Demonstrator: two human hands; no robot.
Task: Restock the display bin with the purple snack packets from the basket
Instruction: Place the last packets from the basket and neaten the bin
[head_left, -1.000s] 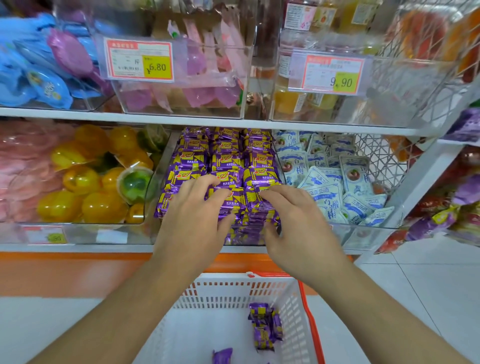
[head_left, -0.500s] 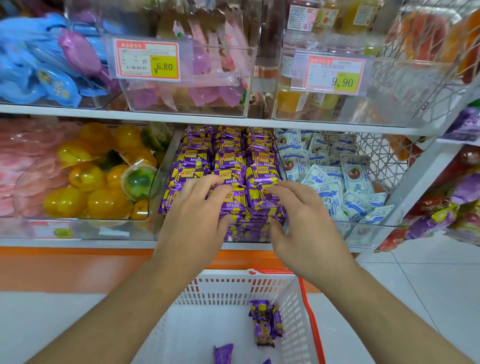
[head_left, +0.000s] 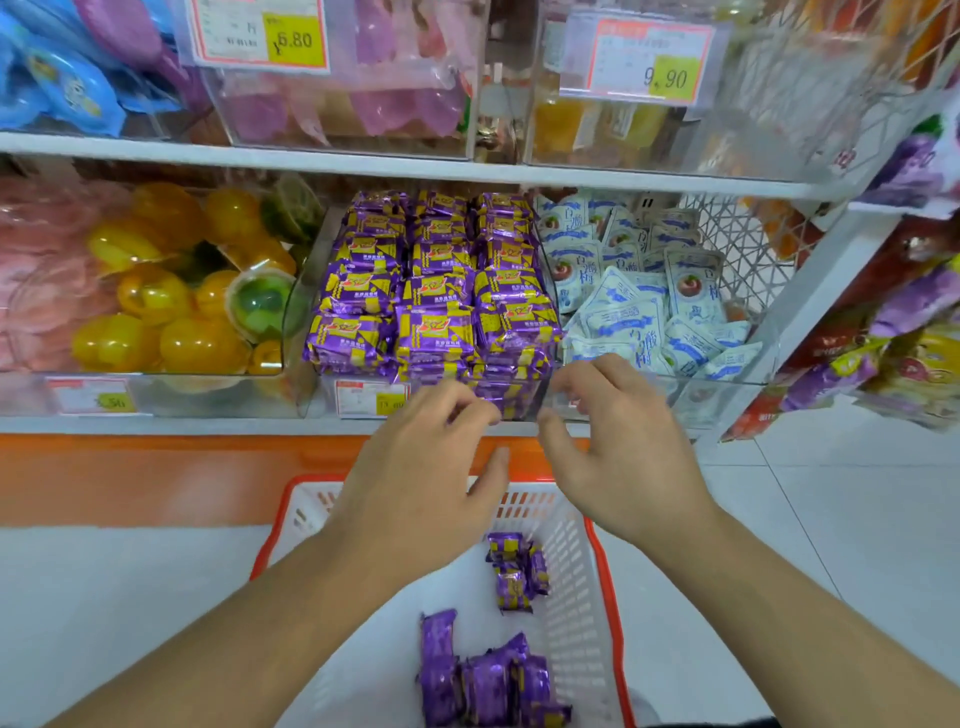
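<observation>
Purple-and-yellow snack packets (head_left: 431, 291) fill the clear display bin (head_left: 317, 384) on the lower shelf in three stacked rows. My left hand (head_left: 415, 478) and my right hand (head_left: 618, 447) hover just in front of the bin's front wall, above the basket, fingers loosely curled and holding nothing. Below them stands the white basket with an orange rim (head_left: 602, 571). Inside it lie several purple packets, a small cluster (head_left: 517, 571) toward the back and a pile (head_left: 483, 680) at the front.
Left of the bin is a bin of yellow and green jelly cups (head_left: 171, 306); right of it, white-and-blue packets (head_left: 654, 291) in a clear bin. An upper shelf (head_left: 363, 166) with price-tagged bins overhangs. Hanging bags (head_left: 904, 332) crowd the right. The floor is white tile.
Both hands have pulled back from the top of the purple packets in the bin and come down in front of it. The view has tilted down, showing more of the basket.
</observation>
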